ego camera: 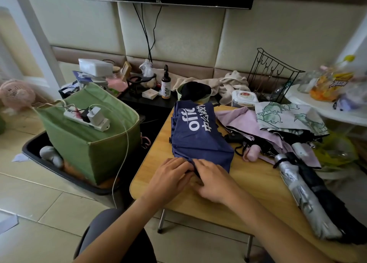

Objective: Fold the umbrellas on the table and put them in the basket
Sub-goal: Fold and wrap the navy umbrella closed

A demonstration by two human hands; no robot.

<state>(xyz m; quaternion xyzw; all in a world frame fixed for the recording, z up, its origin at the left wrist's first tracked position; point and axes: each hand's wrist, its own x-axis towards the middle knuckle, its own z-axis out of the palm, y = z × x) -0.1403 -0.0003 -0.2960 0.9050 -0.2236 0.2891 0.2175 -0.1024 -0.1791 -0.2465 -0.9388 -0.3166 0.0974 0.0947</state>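
Observation:
A navy blue umbrella (198,135) with white lettering lies collapsed on the wooden table (244,181). My left hand (170,178) and my right hand (212,180) meet at its near end, fingers curled into the bunched fabric there. To the right lie a pink umbrella (248,131), a white one with a green flower print (288,117) and a silver and black one (305,191). The green fabric basket (103,143) stands on the floor to the left of the table.
A white power strip (87,117) with plugged chargers lies across the basket's top, its cable hanging down. Behind the table, a black shelf holds a bottle (165,84), a towel and a wire rack (272,78). A pink fan (16,94) stands far left.

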